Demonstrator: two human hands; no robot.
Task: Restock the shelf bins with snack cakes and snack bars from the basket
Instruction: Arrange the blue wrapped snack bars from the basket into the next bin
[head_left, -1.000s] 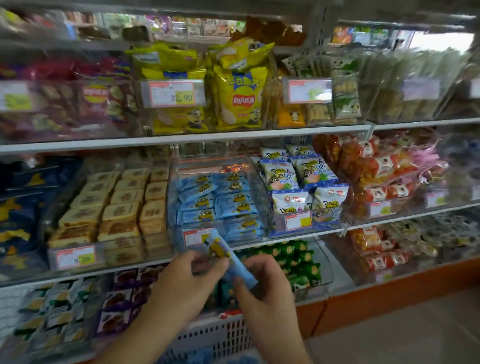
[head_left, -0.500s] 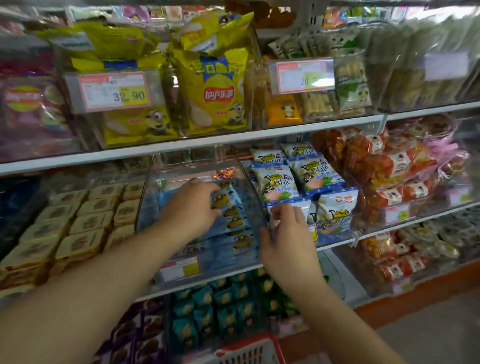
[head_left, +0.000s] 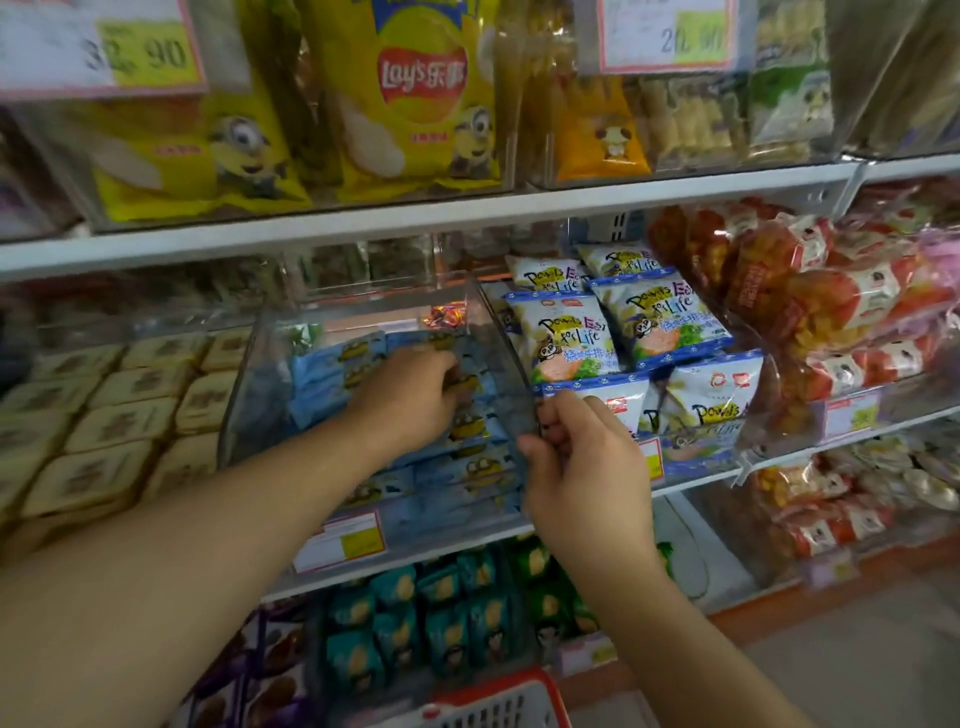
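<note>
Two hands work at the clear bin (head_left: 498, 332) on the middle shelf. The left hand (head_left: 410, 400) presses blue bars (head_left: 332, 374) inside it, their long axes running left to right; whether it grips one is unclear. The right hand (head_left: 582, 467) pinches the bin's right wall. Above, a yellow bag (head_left: 415, 98) reads "Lay's"; beside the bin, packs (head_left: 566, 338) read "Powels Easy Life".

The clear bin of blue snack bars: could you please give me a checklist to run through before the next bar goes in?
1. Left hand inside the clear bin, on the blue snack bars: ok.
2. Left grip free of a bar: cannot tell, fingertips are hidden.
3. Right hand steadies the bin's right front edge: ok.
4. Room left at the bin's back: ok.
5. Basket within reach below: ok.
6. Bars left in the basket: cannot tell.
</note>
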